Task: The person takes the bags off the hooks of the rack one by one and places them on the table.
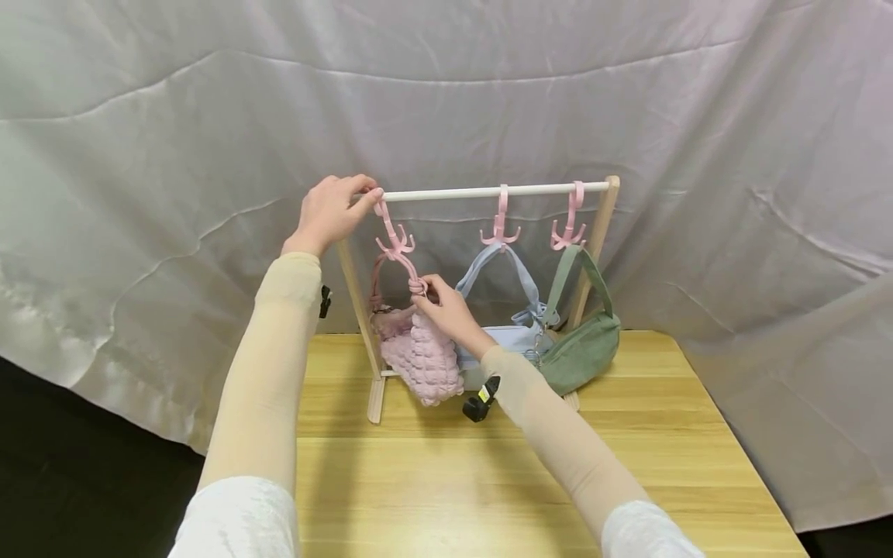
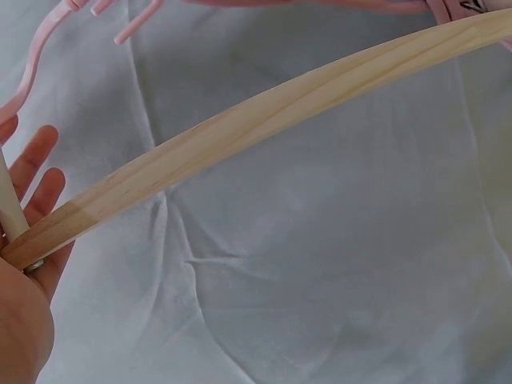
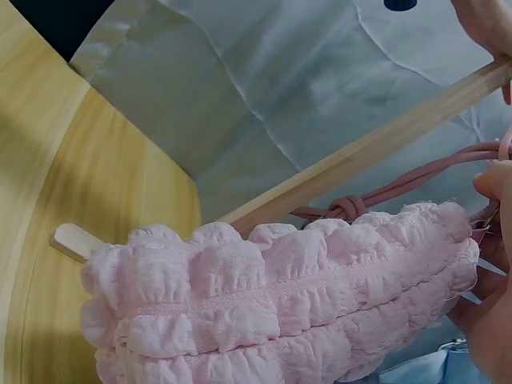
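A pink puffy handbag [image 1: 425, 353] hangs by its strap [image 1: 410, 267] from the leftmost pink hook [image 1: 396, 242] on a wooden rack. My right hand [image 1: 449, 310] pinches that strap near its knot, at the bag's upper right corner. At the rack's upper left corner, my left hand [image 1: 333, 211] grips the end of the white rail [image 1: 446, 194], its thumb and fingertips beside the top of the hook. The left wrist view has the left hand [image 2: 28, 264] round the joint of rail and wooden post [image 2: 232, 128]. Quilted puffs of the bag [image 3: 272, 296] fill the lower right wrist view.
A light blue bag [image 1: 512, 338] hangs from the middle pink hook [image 1: 500, 221], partly behind my right forearm. The green bag [image 1: 586, 353] hangs from the right pink hook [image 1: 572, 221]. The rack stands on a wooden table [image 1: 432, 480] before a grey curtain [image 1: 446, 116].
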Demonstrator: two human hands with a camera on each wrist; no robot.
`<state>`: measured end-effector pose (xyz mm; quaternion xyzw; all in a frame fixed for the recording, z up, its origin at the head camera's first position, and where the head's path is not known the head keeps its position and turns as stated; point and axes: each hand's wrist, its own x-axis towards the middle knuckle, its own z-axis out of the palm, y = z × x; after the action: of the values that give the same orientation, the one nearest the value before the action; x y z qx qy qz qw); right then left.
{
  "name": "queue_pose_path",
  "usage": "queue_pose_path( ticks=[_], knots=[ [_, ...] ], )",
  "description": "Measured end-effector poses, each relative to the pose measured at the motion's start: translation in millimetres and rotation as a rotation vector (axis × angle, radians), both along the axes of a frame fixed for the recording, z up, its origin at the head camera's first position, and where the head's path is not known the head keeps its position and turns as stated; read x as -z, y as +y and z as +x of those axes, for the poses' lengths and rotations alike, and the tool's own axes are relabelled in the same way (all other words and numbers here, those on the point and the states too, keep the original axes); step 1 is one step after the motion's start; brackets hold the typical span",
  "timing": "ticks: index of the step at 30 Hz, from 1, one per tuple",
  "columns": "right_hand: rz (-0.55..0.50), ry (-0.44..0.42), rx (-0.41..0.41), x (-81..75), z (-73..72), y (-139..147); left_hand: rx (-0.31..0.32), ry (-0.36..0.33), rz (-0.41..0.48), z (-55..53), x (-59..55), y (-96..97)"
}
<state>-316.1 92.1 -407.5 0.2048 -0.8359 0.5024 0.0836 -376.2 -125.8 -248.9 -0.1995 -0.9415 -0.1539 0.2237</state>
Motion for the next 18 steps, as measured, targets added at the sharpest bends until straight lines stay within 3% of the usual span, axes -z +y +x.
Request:
queue_pose_path(
  ticks=[18],
  knots=[
    [0.020, 0.003, -0.011, -19.1, 8.2, 17, -0.004, -0.003, -0.007, -1.7, -0.2, -0.9]
  ],
)
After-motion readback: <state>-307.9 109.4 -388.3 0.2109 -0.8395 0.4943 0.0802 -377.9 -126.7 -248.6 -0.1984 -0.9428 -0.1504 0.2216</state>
